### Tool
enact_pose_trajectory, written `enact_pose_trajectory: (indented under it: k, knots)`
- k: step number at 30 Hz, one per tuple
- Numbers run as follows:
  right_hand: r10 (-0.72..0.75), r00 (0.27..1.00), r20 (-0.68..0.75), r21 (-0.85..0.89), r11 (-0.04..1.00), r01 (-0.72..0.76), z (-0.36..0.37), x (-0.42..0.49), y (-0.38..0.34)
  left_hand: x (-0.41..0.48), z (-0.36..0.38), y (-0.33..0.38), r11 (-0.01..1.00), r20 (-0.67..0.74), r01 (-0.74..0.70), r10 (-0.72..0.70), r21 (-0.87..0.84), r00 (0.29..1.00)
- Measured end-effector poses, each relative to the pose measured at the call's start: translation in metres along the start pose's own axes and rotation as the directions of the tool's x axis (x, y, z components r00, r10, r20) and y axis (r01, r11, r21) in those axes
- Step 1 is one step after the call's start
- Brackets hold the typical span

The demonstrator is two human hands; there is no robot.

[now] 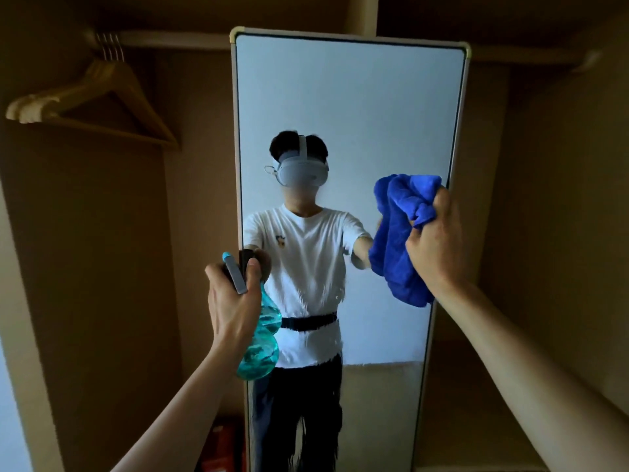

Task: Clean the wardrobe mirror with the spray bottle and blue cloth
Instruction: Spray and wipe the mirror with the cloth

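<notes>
Spraying looks to be the step in hand, or just at its end: your left hand (231,301) holds the spray bottle (262,342) up by its neck, fingers (252,272) clamped round the trigger head, with the nozzle turned toward the mirror (340,97) near its left edge at about mid-height; whether the trigger is squeezed right now cannot be told. Your right hand (435,247) is raised at the mirror's right edge, its fingers (442,202) curled tight on a bunched corner of the blue cloth (394,240), which hangs from the fist in loose folds; whether the cloth touches the glass cannot be told either. By the look of it the next move is the wipe; you would need to spread the cloth flatter, press it to the glass, and work down through the wet patch before the runs dry. The mirror stands tall and upright in a pale frame inside the open wardrobe (85,267), with wooden hangers (92,97) on a rail to its left; fine streaks and drips mark the middle and lower glass, breaking up the reflection there, while the upper part reads even and unmarked.
</notes>
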State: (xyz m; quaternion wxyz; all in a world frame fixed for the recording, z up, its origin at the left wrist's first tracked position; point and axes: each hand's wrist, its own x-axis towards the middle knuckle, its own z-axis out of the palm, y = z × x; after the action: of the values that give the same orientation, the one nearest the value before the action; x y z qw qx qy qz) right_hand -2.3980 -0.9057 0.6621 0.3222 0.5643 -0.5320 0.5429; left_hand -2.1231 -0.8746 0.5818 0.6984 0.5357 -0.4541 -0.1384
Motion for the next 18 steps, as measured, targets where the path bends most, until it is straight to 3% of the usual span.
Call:
enact_pose_trajectory:
  k: [5,13,18]
  knots:
    - [0.125,0.992,0.034,-0.011,0.992,-0.125,-0.005,0.004,0.045,-0.004,0.005,0.003,1.000,-0.032,0.000,0.001,0.029,0.999]
    - [0.170,0.985,0.008,-0.004,0.985,-0.170,0.000,0.001,0.030,-0.008,0.000,0.008,0.999,-0.039,0.009,-0.008,0.035,0.999]
    - [0.087,0.996,-0.005,-0.058,0.995,-0.087,-0.008,0.002,-0.002,-0.005,-0.010,0.010,0.999,-0.005,0.025,-0.025,0.021,1.000]
